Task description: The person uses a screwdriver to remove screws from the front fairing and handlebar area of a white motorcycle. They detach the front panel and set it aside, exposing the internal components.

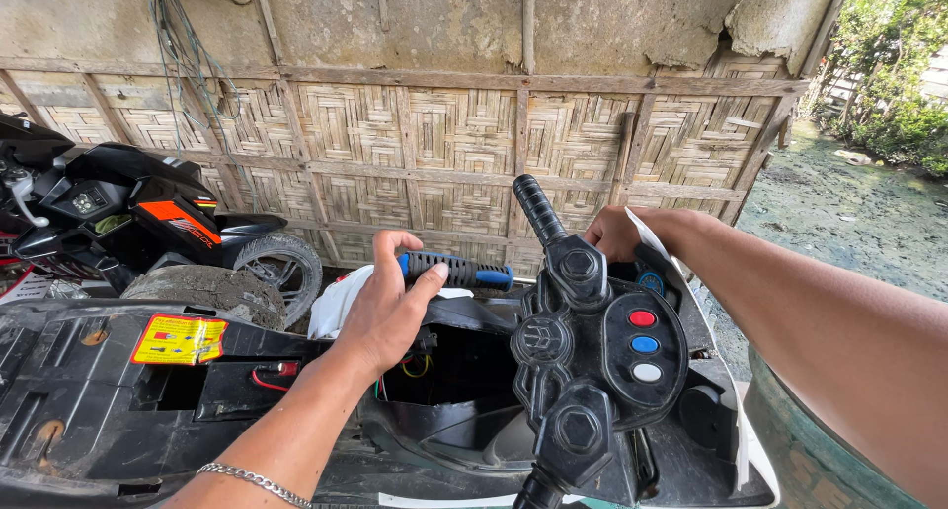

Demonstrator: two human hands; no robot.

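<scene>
Woven bamboo wall under cracked plaster at twelve o'clock, muddy ground at two. Left hand grips a blue-black screwdriver above the toy motorbike; right hand holds its front, fingers hidden

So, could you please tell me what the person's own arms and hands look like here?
Both forearms are bare, with no sleeves or gloves in view. The left hand has a silver chain bracelet at its wrist. The right hand shows no jewellery, though it is partly hidden.
</scene>
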